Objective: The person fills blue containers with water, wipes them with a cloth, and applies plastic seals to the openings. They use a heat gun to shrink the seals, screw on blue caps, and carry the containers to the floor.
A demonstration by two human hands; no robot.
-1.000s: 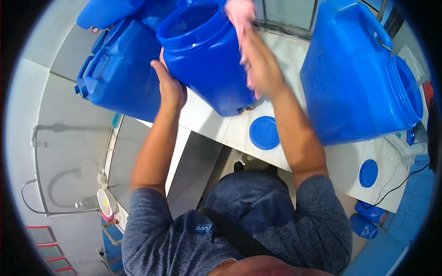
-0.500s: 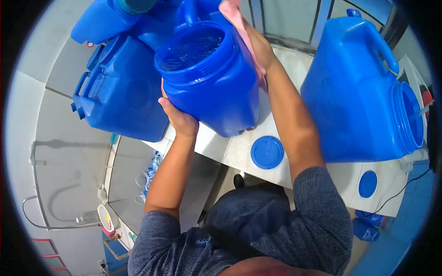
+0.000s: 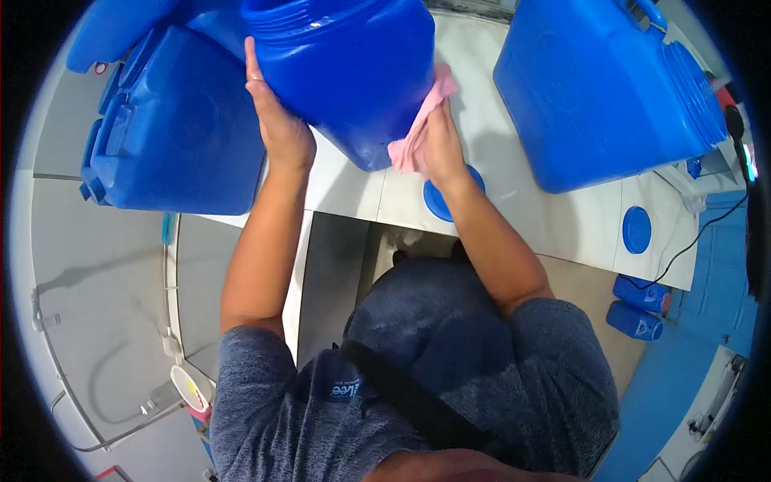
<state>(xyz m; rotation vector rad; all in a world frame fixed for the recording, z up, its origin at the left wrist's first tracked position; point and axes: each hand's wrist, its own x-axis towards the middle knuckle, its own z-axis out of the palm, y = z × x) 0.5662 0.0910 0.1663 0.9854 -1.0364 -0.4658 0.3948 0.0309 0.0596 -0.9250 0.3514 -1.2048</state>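
Where I watched through the head camera, a wide blue container point(image 3: 353, 80) stood out at the far middle, over the worktop point(image 3: 502, 157); whether its base rested there, I could not tell.

Left hand point(image 3: 287, 143): fingers open and spread along the container's left wall, some hidden behind it. Right hand point(image 3: 442, 149): fingers closed on a pink cloth point(image 3: 414, 146), pressed to the lower right side.

Handling notes, my judgement: bracing the left palm low and broad suited a smooth, slippery wall; the cloth wanted flat, even pressure, a fold kept between skin and plastic, and strokes matched by the opposite palm lest the vessel skid or tip. Rounded corners called for a wrapped cloth, and the open mouth for a level hold.

Materials: glossy moulded plastic, deep blue, softly rounded corners, ribbed screw neck point(image 3: 293, 22) cut off by the view's edge; cloth thin, limp, crumpled; worktop pale, tiled, faintly veined. Nearby: one round flat lid point(image 3: 436, 202), partly behind the right forearm; a second lid point(image 3: 637, 230) at right; a large open jerrycan point(image 3: 586, 96), right; a duller, handled jerrycan point(image 3: 189, 128), left.
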